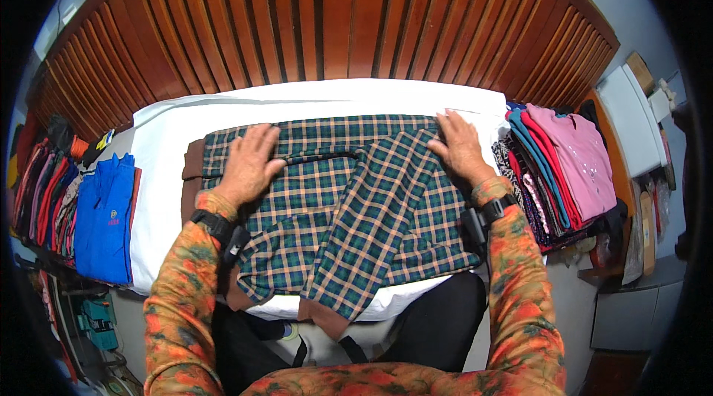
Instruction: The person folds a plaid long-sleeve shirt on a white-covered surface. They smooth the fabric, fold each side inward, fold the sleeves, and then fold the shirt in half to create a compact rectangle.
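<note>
A green and navy plaid garment (304, 188) with tan lines and brown cuffs lies on a white sheet in front of me. One long sleeve (371, 225) slants across its body, and its brown cuff (324, 316) hangs over the near edge. My left hand (250, 162) rests on the upper left of the cloth, fingers stretched out. On the upper right corner lies my right hand (462, 145), its fingers spread against the fabric. Neither hand grips anything. A brown band (192, 171) shows at the garment's left end.
At the right rises a stack of folded clothes topped by a pink shirt (575, 162). More folded clothes stand at the left, with a blue polo shirt (106, 218) at their near end. Behind the white sheet (160, 136) is a slatted wooden headboard (338, 17).
</note>
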The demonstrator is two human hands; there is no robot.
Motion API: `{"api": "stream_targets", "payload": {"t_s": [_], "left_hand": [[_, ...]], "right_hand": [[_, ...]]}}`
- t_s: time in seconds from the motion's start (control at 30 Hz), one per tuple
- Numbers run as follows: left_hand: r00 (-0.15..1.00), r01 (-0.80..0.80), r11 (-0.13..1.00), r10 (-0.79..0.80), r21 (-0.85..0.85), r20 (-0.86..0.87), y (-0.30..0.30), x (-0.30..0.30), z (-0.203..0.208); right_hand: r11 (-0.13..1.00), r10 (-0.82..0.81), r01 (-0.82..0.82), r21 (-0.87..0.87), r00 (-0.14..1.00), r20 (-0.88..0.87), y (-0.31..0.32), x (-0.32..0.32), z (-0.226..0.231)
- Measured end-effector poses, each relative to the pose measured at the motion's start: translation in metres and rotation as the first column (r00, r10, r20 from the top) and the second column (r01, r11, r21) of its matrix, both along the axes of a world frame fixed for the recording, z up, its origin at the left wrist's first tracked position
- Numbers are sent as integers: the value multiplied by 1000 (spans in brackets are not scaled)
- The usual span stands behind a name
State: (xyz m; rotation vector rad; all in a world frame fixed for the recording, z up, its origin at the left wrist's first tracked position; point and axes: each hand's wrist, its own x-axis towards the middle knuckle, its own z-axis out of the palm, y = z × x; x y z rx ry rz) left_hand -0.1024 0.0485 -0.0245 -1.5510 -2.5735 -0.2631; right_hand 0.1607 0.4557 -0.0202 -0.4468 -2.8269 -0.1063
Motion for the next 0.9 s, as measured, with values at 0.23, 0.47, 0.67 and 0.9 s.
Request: {"api": "stream_targets", "payload": {"t_s": [0.23, 0.47, 0.67, 0.9], "left_hand": [[957, -91, 943, 172, -320, 234, -1, 20, 7], [969, -10, 992, 41, -126, 243, -24, 64, 28], [962, 97, 995, -103, 37, 253, -38, 137, 44], [961, 133, 989, -146, 70, 237, -44, 185, 42]], "right_hand": [[777, -65, 165, -607, 981, 183, 21, 8, 18], [393, -358, -106, -914, 897, -258, 15, 107, 51], [281, -472, -107, -954, 850, -234, -9, 192, 37], [490, -415, 107, -865, 901, -123, -38, 237, 4]]}}
